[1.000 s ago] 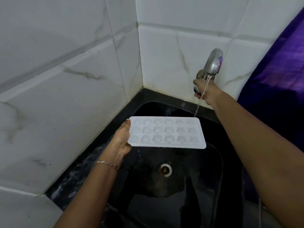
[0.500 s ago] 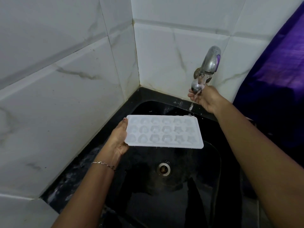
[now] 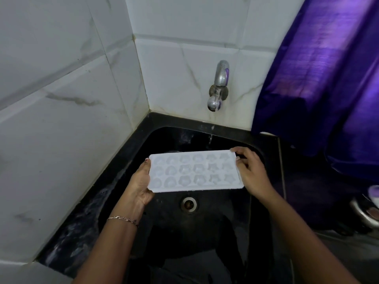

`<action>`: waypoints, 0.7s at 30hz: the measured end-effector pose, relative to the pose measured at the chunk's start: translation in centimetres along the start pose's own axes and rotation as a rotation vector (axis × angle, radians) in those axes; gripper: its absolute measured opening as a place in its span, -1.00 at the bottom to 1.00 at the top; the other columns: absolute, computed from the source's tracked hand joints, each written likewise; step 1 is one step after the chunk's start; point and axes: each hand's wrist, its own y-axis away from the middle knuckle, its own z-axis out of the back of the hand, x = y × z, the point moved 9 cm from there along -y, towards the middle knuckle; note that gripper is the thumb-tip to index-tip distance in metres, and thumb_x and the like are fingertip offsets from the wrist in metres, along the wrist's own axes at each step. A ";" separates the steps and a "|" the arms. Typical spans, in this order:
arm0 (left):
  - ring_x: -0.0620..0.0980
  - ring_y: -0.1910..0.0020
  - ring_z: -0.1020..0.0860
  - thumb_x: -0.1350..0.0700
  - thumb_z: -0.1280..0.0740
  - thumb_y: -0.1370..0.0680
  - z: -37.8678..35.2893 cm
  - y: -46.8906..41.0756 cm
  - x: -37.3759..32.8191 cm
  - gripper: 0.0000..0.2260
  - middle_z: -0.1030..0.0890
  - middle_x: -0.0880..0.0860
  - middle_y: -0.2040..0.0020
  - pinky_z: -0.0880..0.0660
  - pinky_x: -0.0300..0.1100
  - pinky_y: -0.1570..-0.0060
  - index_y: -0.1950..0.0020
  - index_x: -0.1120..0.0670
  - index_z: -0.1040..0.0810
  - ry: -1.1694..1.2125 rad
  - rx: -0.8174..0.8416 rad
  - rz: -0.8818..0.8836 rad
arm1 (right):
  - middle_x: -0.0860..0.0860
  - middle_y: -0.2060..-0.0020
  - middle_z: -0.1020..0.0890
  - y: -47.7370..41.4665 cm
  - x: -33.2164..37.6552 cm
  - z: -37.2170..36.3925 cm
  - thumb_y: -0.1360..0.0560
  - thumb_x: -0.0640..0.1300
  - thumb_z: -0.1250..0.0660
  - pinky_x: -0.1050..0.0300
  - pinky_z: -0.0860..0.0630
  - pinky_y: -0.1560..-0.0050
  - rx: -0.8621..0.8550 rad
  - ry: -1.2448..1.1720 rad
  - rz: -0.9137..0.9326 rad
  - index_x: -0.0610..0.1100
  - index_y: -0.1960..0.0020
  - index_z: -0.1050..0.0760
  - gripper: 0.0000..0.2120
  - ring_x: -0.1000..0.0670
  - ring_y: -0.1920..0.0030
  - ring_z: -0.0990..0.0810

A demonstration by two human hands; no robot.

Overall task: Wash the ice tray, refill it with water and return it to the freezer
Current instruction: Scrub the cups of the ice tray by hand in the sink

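Observation:
A white ice tray [image 3: 195, 171] with star-shaped cells is held level over the black sink [image 3: 143, 138], above the drain [image 3: 188, 204]. My left hand [image 3: 140, 184] grips its left short edge. My right hand [image 3: 251, 173] grips its right short edge, fingers curled over the far corner. The steel tap [image 3: 219, 87] is on the back wall above and behind the tray. A thin trickle of water [image 3: 210, 139] falls just behind the tray's far edge. Whether the cells hold water is unclear.
White marble-look tiled walls meet in a corner behind the sink. A purple curtain [image 3: 320, 74] hangs at the right. A steel vessel [image 3: 367, 212] sits at the right edge on the dark counter.
My right hand left the tap and came down to grip the tray's right end. The stream has thinned to a trickle. The tray sits lower in the sink.

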 end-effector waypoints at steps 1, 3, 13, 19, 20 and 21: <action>0.22 -0.05 -0.63 -0.04 -0.08 -0.68 -0.2 0.4 0.2 -0.64 -0.63 0.19 -0.14 -0.59 0.13 0.10 -0.34 0.13 -0.47 -0.006 0.000 0.003 | 0.05 -0.20 -0.46 0.5 0.5 0.1 -0.61 -0.20 -0.17 0.32 -0.47 0.05 0.016 0.075 0.035 0.07 -0.15 -0.51 -0.75 0.18 -0.02 -0.53; 0.23 -0.06 -0.62 -0.04 -0.09 -0.68 -0.3 0.9 0.6 -0.64 -0.63 0.19 -0.15 -0.59 0.14 0.10 -0.34 0.13 -0.46 -0.018 0.005 0.011 | 0.06 -0.24 -0.42 1.5 1.2 0.2 -0.62 -0.14 -0.15 0.34 -0.41 0.05 0.049 0.202 0.092 0.09 -0.15 -0.52 -0.76 0.17 -0.02 -0.49; 0.22 -0.03 -0.62 -0.03 -0.10 -0.68 -1.1 3.5 1.8 -0.67 -0.63 0.19 -0.10 -0.57 0.14 0.12 -0.31 0.12 -0.47 -0.046 -0.011 0.000 | 0.08 -0.46 -0.20 3.7 0.8 0.6 -0.62 0.00 -0.08 0.05 -0.45 -0.14 0.226 0.449 0.107 0.12 -0.24 -0.50 -0.70 -0.02 -0.28 -0.41; 0.23 -0.04 -0.61 -0.03 -0.11 -0.68 -2.1 4.4 2.3 -0.69 -0.63 0.19 -0.11 -0.56 0.19 0.04 -0.29 0.10 -0.47 -0.048 -0.029 -0.010 | 0.02 -0.44 -0.22 4.3 1.4 2.1 -0.62 -0.03 -0.08 0.05 -0.46 -0.07 0.189 0.526 0.126 0.06 -0.24 -0.48 -0.72 -0.09 -0.29 -0.37; 0.23 -0.04 -0.61 -0.03 -0.11 -0.68 -2.2 4.5 2.4 -0.68 -0.63 0.18 -0.11 -0.56 0.19 0.02 -0.30 0.11 -0.47 -0.047 -0.034 -0.011 | 0.02 -0.45 -0.21 4.3 1.3 2.2 -0.62 -0.03 -0.07 0.05 -0.44 -0.10 0.197 0.524 0.133 0.07 -0.25 -0.47 -0.72 -0.09 -0.30 -0.36; 0.23 -0.04 -0.61 -0.03 -0.12 -0.67 -2.4 4.6 2.5 -0.68 -0.63 0.18 -0.11 -0.56 0.19 0.02 -0.31 0.11 -0.47 -0.043 -0.038 -0.011 | 0.02 -0.45 -0.20 4.2 1.2 2.3 -0.62 -0.03 -0.07 0.05 -0.42 -0.14 0.209 0.516 0.139 0.08 -0.26 -0.47 -0.71 -0.09 -0.31 -0.35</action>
